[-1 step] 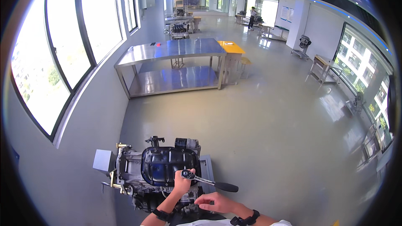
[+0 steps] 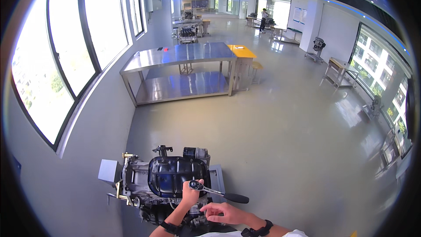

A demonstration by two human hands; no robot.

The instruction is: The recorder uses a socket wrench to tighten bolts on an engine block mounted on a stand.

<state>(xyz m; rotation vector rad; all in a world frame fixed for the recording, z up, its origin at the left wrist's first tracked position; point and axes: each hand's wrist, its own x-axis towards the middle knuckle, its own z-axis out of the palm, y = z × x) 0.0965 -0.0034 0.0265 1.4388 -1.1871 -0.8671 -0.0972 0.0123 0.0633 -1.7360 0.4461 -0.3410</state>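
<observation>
An engine (image 2: 136,177) sits below me with its black oil pan (image 2: 169,175) facing up. My left hand (image 2: 190,195) is closed around the head end of a ratchet wrench (image 2: 215,192), at the near right edge of the pan. The wrench's black handle points right, out past the engine. Whatever sits under the ratchet head is hidden by my fingers. My right hand (image 2: 226,213) hovers nearer to me, below the handle and apart from it. Its fingers are loosely bent and spread, with nothing in them.
A grey box (image 2: 109,170) and brass-coloured stand parts flank the engine's left, close to the wall. Ahead stands a steel two-level workbench (image 2: 186,83) beside a yellow-topped table (image 2: 241,52). Another person (image 2: 263,19) stands far off. An engine on a stand (image 2: 319,46) is at right.
The view has tilted slightly, so the engine appears a little lower. My right fingers sit marginally higher relative to the engine. My left hand keeps its hold on the wrench.
</observation>
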